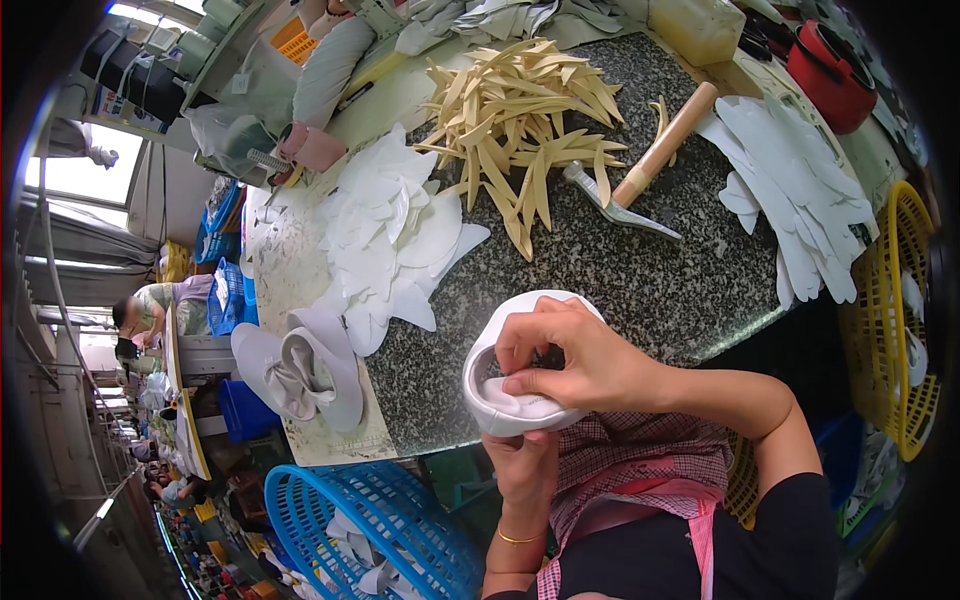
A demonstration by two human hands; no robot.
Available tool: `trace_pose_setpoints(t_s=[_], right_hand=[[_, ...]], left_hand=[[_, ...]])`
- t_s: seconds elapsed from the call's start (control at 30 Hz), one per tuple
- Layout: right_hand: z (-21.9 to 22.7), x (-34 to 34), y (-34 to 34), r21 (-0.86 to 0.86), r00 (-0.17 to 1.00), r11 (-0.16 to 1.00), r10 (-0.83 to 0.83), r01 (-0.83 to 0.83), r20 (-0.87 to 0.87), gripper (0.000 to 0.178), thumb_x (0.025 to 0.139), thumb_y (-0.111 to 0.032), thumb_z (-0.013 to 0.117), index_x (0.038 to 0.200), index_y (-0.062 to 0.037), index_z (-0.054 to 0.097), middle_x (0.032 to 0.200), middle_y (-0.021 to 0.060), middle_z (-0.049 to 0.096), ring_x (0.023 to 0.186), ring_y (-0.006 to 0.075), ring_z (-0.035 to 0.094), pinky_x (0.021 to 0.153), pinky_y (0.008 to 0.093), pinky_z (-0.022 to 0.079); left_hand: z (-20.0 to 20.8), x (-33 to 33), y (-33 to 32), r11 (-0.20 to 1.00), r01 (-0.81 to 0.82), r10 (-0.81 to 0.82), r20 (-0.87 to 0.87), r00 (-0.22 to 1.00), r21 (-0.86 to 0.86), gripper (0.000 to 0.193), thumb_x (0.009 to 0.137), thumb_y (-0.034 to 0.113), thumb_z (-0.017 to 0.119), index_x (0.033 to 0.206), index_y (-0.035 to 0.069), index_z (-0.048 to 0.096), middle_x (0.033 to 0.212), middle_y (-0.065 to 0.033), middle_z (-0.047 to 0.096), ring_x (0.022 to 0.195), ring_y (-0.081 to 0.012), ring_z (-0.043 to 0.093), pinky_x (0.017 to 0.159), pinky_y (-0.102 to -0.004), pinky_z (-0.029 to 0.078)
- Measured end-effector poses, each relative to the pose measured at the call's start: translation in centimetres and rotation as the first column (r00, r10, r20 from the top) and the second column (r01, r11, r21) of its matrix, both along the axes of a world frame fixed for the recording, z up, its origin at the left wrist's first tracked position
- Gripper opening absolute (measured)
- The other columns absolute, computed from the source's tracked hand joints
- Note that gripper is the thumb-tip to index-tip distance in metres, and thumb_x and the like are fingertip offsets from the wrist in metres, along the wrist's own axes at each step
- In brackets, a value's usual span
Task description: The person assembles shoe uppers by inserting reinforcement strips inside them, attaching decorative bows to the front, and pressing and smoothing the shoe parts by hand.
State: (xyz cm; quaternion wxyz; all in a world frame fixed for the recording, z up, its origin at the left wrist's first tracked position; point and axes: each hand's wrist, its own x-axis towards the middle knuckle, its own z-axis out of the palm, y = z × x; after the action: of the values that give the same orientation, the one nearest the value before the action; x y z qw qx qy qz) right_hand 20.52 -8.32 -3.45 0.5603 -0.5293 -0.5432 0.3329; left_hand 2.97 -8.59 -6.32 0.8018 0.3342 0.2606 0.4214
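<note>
A white shoe upper (497,420) with a rounded, padded opening is held over the near edge of the dark granite slab. My left hand (522,465) grips it from below, thumb against its near edge. Bent over the opening, my right hand (570,350) has its thumb pressed on the pale inner lining (525,402) and its fingers curled toward the thumb. Whether a small piece lies between those fingers is hidden. To the left, further white uppers (310,370) lie loosely on the table corner.
Beyond my hands are a heap of tan curved strips (510,110), a wooden-handled hammer (650,155), white cut pieces (390,230) and long white pieces (790,190). A blue basket (370,510) and a yellow basket (890,320) flank me. A person (150,310) works far left.
</note>
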Motion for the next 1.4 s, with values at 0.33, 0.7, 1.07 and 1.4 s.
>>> trace_pose_setpoints(t_s=[0.33,0.7,1.07,1.4], right_hand=[[-2.7,-1.1,-3.8,0.415,0.964,0.892,-0.244,0.180,0.106,0.027,0.077,-0.020,0.087,0.100,-0.0110,0.078,0.093,0.0012,0.072,0.086,0.0192,0.067,0.077,0.0333,0.053],[-1.6,0.0,-3.4,0.354,0.978,0.934,-0.117,0.050,0.170,0.017,0.078,-0.017,0.085,0.092,-0.0113,0.076,0.085,0.0006,0.068,0.082,0.0201,0.065,0.079,0.0347,0.048],[-0.1,1.6,-2.8,0.106,0.970,0.967,0.220,-0.231,0.100,0.010,0.084,-0.010,0.078,0.088,-0.0077,0.069,0.085,0.0032,0.063,0.086,0.0234,0.061,0.082,0.0394,0.045],[-0.1,-0.2,-3.4,0.321,0.999,0.946,-0.044,0.034,0.026,0.018,0.081,-0.009,0.080,0.097,-0.0062,0.076,0.089,0.0069,0.071,0.084,0.0269,0.067,0.076,0.0401,0.054]], left_hand=[[0.0,-0.8,-0.3,0.993,-0.010,0.011,0.014,1.000,-0.120,0.079,0.089,0.030,0.080,0.151,0.010,0.037,0.142,-0.0092,0.053,0.133,-0.0252,0.052,0.115,-0.0456,0.042],[0.3,-0.4,-0.8,0.987,-0.053,0.071,0.121,0.990,-0.149,0.071,0.087,0.020,0.083,0.144,0.008,0.042,0.122,-0.0061,0.060,0.116,-0.0203,0.058,0.107,-0.0420,0.044],[0.2,0.2,-0.7,0.986,-0.109,0.115,0.038,0.993,-0.128,0.061,0.086,0.022,0.084,0.135,0.005,0.051,0.123,-0.0051,0.062,0.116,-0.0200,0.061,0.107,-0.0399,0.046],[0.4,0.9,-1.3,0.977,-0.090,0.112,0.106,0.988,-0.193,0.054,0.087,0.016,0.082,0.133,0.006,0.055,0.125,-0.0059,0.063,0.118,-0.0183,0.059,0.107,-0.0385,0.045]])
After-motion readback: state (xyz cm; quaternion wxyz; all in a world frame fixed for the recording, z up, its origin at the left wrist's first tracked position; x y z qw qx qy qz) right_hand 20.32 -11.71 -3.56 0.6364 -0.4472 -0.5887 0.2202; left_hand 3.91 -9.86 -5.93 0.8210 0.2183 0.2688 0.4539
